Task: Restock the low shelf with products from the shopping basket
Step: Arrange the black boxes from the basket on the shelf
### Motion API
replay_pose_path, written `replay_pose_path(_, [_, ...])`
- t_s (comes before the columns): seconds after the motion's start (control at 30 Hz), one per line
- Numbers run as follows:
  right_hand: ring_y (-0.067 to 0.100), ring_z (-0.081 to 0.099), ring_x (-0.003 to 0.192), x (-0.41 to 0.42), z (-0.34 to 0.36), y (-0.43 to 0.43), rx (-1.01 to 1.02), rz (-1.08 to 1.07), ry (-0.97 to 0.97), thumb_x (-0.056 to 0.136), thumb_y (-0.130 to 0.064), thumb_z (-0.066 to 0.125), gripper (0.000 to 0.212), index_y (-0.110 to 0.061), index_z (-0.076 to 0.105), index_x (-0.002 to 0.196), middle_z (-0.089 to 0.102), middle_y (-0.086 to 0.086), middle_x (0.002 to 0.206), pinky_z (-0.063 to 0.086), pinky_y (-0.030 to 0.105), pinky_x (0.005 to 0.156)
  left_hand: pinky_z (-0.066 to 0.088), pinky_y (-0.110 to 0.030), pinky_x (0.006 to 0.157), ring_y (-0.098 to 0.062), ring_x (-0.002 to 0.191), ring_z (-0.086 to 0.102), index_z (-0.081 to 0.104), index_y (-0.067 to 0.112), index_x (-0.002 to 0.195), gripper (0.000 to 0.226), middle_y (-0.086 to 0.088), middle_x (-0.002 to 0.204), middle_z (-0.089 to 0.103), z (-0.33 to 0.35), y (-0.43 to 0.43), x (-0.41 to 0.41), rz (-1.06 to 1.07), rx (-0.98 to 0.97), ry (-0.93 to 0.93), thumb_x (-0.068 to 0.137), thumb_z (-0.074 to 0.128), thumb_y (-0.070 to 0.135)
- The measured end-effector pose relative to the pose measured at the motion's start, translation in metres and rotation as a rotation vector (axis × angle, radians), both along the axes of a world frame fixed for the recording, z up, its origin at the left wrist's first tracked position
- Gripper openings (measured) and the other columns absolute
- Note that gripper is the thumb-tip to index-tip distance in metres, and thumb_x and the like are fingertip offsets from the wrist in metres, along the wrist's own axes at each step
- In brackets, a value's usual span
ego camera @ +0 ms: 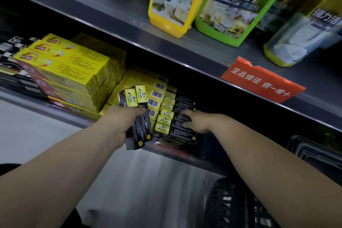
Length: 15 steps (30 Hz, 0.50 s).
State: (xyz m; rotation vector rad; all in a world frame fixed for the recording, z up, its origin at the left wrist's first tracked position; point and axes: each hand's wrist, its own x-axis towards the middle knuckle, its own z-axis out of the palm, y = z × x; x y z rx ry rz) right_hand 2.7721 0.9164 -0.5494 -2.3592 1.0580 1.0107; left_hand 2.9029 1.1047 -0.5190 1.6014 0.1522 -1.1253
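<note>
Down on the low metal shelf (172,149), right hand (196,122) rests flat-fingered on the stacked black-and-yellow cartons (166,114). Left hand (118,125) grips a couple of slim black-and-yellow boxes (133,100) just left of the stack, long axes pointing inward, so left's nearer.

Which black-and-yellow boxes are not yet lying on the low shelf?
The two boxes gripped in the left hand, tilted on end; the others lie in a flat row touched by the right hand.
</note>
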Motion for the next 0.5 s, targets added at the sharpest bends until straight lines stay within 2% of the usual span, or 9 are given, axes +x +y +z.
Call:
replay_pose_path(0.07, [0.030,0.030,0.136,-0.004,0.000,-0.002,0.023,-0.013,0.047,0.085,-0.051,0.059,0.083,-0.036,0.008,0.149,0.017,0.011,0.155,0.032,0.037,0.108,0.047,-0.031,0.052,-0.027,0.073,0.063,0.060,0.007,0.089,0.012,-0.015,0.089,0.067,-0.002,-0.003,-0.001,-0.001,-0.010,0.006,0.081,0.069,0.008])
replay_pose_path(0.17, [0.028,0.035,0.134,-0.006,-0.003,-0.001,-0.002,0.023,0.152,0.073,-0.046,0.075,0.110,-0.025,-0.002,0.150,0.024,0.011,0.153,0.035,0.036,0.108,0.052,-0.036,0.060,-0.031,0.082,0.065,0.060,0.005,0.097,0.021,-0.017,0.096,0.067,-0.005,-0.006,-0.003,-0.010,-0.002,-0.011,0.080,0.071,0.010])
replay_pose_path(0.23, [0.026,0.041,0.130,-0.005,-0.005,0.001,0.007,0.023,0.153,0.073,-0.040,0.077,0.112,-0.019,-0.003,0.150,0.032,0.009,0.151,0.038,0.036,0.107,0.055,-0.043,0.070,-0.034,0.090,0.065,0.058,0.003,0.110,0.036,-0.019,0.103,0.066,-0.005,-0.006,-0.005,-0.029,0.003,-0.010,0.078,0.073,0.013])
replay_pose_path(0.27, [0.027,0.042,0.129,-0.005,-0.005,0.002,0.006,0.028,0.145,0.074,-0.039,0.076,0.112,-0.017,-0.003,0.150,0.033,0.009,0.150,0.039,0.036,0.106,0.055,-0.043,0.069,-0.034,0.089,0.065,0.058,0.003,0.112,0.038,-0.019,0.104,0.066,-0.005,-0.007,-0.005,-0.039,0.000,-0.005,0.078,0.073,0.013])
replay_pose_path(0.37, [0.026,0.044,0.127,-0.004,-0.002,0.005,-0.008,0.061,0.133,0.076,-0.039,0.075,0.108,-0.010,0.001,0.149,0.037,0.010,0.147,0.041,0.032,0.103,0.051,-0.035,0.052,-0.028,0.071,0.064,0.057,0.001,0.108,0.035,-0.018,0.096,0.067,-0.005,-0.008,-0.008,-0.056,-0.016,0.022,0.079,0.072,0.012])
replay_pose_path(0.43, [0.026,0.045,0.126,-0.004,0.002,0.007,-0.026,0.071,0.136,0.078,-0.042,0.072,0.105,-0.006,0.004,0.149,0.037,0.011,0.146,0.041,0.031,0.102,0.050,-0.031,0.046,-0.026,0.068,0.063,0.056,0.002,0.107,0.035,-0.017,0.093,0.066,-0.004,-0.009,-0.009,-0.058,-0.017,0.032,0.078,0.073,0.012])
replay_pose_path(0.5, [0.026,0.043,0.128,-0.001,0.010,0.010,-0.023,0.019,0.032,0.080,-0.045,0.069,0.100,-0.007,0.007,0.149,0.036,0.012,0.147,0.040,0.033,0.103,0.050,-0.030,0.043,-0.025,0.067,0.063,0.056,0.003,0.103,0.032,-0.015,0.089,0.066,-0.003,-0.009,-0.010,-0.060,-0.026,0.047,0.078,0.073,0.012])
